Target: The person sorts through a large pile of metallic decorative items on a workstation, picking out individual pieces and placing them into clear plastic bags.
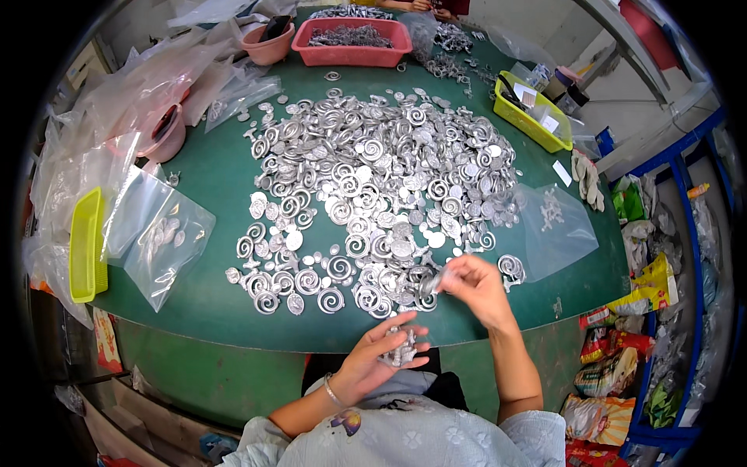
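Observation:
A wide heap of silver metal castings (pixel 381 156), flat spirals, oval discs and small knobbed pieces, covers the middle of the green table. At its near edge my right hand (pixel 481 289) pinches a small silver metal piece (pixel 445 280) between thumb and fingers; blur hides its exact shape. My left hand (pixel 375 356) is turned palm up just off the table's front edge. Several knobbed silver metal pieces (pixel 401 352) lie in its palm, with the fingers curled loosely about them. Just right of my right hand lies a spiral casting (pixel 510 267).
Clear plastic bags holding small pieces lie right (pixel 572 247) and left (pixel 167 257) of the heap. Yellow baskets stand far right (pixel 537 118) and left (pixel 87 249). A red tray (pixel 354 56) sits at the back, near another person's hands (pixel 432 9). Gloves (pixel 587 179) rest at the right edge.

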`<state>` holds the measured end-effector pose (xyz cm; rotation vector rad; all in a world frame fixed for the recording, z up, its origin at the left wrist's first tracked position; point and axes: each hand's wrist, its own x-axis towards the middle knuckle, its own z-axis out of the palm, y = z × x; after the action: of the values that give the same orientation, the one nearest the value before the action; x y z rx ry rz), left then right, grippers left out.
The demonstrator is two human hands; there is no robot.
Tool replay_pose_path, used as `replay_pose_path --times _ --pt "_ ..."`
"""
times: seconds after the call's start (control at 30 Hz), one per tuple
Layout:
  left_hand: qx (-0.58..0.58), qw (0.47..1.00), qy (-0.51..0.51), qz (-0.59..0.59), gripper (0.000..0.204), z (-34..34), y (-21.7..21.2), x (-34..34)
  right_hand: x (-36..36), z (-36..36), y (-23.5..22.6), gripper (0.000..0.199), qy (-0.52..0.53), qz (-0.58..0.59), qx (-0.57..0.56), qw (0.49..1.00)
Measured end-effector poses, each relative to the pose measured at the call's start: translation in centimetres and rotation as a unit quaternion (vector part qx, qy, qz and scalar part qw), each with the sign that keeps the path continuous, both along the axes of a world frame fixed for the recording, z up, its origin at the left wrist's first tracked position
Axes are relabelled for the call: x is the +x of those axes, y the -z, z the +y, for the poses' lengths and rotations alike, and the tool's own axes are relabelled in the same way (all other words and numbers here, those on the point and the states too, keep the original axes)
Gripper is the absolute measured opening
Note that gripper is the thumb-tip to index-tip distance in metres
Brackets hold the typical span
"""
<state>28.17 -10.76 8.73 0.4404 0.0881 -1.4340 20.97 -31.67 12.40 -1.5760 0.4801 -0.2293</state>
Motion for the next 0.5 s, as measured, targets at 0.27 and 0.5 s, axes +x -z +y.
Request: replay_pose_path --times 0.27,0.5 --pt "-0.079 0.996 0.016 0.029 0.049 -0.5 1.5 1.2 2.2 -0.7 0.5 0.024 -0.026 0.018 -0.514 0.857" --pt "-0.032 0.996 -0.041 0.078 0.047 -0.8 1.3 0.5 2.3 -1.1 2.6 0.022 0.024 -0.014 -0.535 0.845"
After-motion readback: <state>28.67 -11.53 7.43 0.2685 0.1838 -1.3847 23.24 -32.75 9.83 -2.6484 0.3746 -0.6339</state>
